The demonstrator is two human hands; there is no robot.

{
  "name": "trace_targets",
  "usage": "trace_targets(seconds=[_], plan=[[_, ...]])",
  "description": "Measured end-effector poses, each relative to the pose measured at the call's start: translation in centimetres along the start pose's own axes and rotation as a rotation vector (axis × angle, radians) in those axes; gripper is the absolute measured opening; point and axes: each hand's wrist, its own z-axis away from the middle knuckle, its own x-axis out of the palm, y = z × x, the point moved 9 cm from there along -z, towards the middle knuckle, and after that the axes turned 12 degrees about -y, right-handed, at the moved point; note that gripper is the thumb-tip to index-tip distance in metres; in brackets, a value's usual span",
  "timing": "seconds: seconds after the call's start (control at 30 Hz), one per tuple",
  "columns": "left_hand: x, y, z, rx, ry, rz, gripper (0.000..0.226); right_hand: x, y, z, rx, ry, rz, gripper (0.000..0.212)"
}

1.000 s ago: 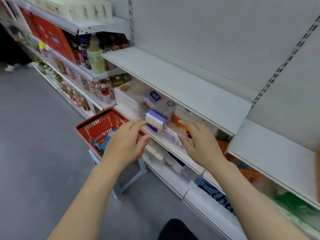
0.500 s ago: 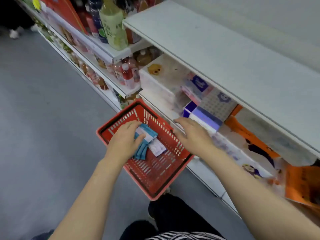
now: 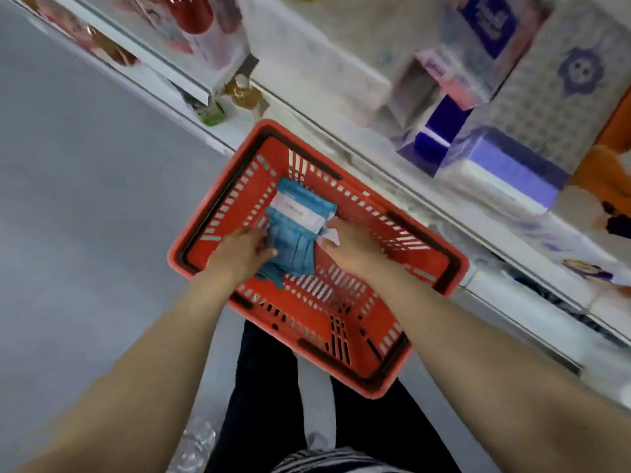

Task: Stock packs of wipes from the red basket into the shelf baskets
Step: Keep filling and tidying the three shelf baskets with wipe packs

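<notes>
The red basket [image 3: 386, 387] sits below me in front of the shelving. Inside it lie several blue packs of wipes [image 3: 293, 233] with a white label on the top one. My left hand [image 3: 239, 250] grips the left side of the blue packs, thumb laid over them. My right hand [image 3: 355, 247] is at their right side, and its fingers and thumb pinch a small white pack [image 3: 330, 234]. Purple and white packs [image 3: 495, 165] stand in the shelf baskets at upper right.
The shelf's front edge [image 3: 426, 206] runs diagonally just behind the red basket. Bottles [image 3: 191, 15] stand on the shelving at upper left. Grey floor [image 3: 85, 199] spreads to the left. My dark trouser legs [image 3: 266, 387] are under the basket.
Both hands left the purple pack at the shelf and dropped into the red basket. The left hand reached the blue packs first, then the right hand came down beside them. My view tilted downward.
</notes>
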Motion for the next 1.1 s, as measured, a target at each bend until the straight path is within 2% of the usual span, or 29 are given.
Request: trace_targets(seconds=[0.13, 0.23, 0.37, 0.43, 0.53, 0.6, 0.73, 0.93, 0.97, 1.03, 1.1], plan=[[1.5, -1.2, -3.9, 0.046, -0.271, -0.073, 0.056, 1.5, -1.6, -4.7, 0.012, 0.024, -0.010, 0.065], [1.6, -1.6, -5.5, 0.092, -0.366, -0.009, 0.056, 2.2, -1.1, -7.2, 0.063, 0.055, -0.053, 0.069], [2.4, -2.2, -6.3, 0.149, -0.498, 0.030, 0.056, 5.1, 1.1, -8.0, 0.202, 0.002, -0.205, 0.080], [3.3, -2.9, -6.4, 0.138, -0.552, 0.010, 0.057, 5.3, 1.5, -7.4, 0.264, 0.116, -0.172, 0.080], [3.5, -4.0, -6.6, 0.097, -0.518, 0.102, 0.055, 2.5, -0.2, -6.9, 0.238, 0.393, -0.056, 0.081], [3.0, -4.3, -6.8, 0.091, -0.425, 0.282, 0.052, 2.3, -1.0, -8.2, 0.196, 0.371, -0.133, 0.087], [1.5, -3.7, -6.8, 0.104, -0.273, 0.417, 0.045, 3.4, 0.1, -9.4, 0.344, 0.281, -0.158, 0.092], [1.0, -2.3, -7.0, 0.132, -0.203, 0.549, 0.040, 2.7, 1.9, -7.5, 0.384, 0.329, -0.139, 0.070], [1.3, -2.0, -7.1, 0.131, -0.205, 0.575, 0.041, 2.9, 2.3, -7.1, 0.360, 0.325, -0.204, 0.061], [2.0, -1.3, -6.9, 0.130, -0.223, 0.628, 0.042, 4.1, 3.7, -6.3, 0.332, 0.304, -0.492, 0.047], [2.8, -0.8, -6.7, 0.121, -0.247, 0.702, 0.045, 5.8, 4.8, -5.4, 0.329, 0.282, -0.859, 0.050]])
